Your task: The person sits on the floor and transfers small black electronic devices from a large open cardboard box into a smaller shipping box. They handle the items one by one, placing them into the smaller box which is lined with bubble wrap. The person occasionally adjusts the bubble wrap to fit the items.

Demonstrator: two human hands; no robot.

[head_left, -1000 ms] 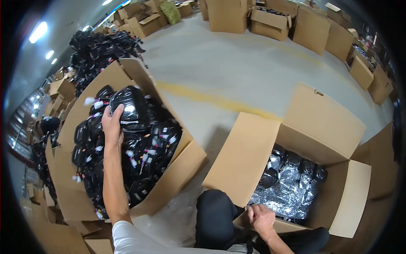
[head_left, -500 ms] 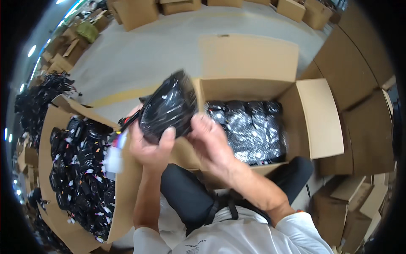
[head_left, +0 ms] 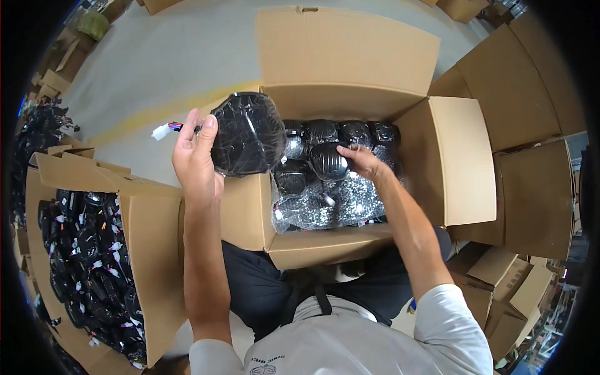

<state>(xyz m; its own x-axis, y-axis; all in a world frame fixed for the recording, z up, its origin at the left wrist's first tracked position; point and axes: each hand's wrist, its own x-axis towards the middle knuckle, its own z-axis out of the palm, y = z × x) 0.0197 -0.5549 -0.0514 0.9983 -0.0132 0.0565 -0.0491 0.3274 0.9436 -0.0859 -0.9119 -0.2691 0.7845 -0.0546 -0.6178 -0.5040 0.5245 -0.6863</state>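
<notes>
Head view: a wrapped black part [head_left: 247,134] with a white plug [head_left: 160,132] is gripped in the left hand [head_left: 197,150], over the left flap [head_left: 242,209] of an open carton [head_left: 350,102]. Inside it, a rounded black part [head_left: 328,161] is pinched at its right edge by the right hand [head_left: 364,160], near bubble wrap [head_left: 350,206].

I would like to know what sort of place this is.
Most likely a warehouse or factory hall: open cardboard boxes hold many similar black units, more boxes stand nearby, and a yellow line crosses the grey floor.
</notes>
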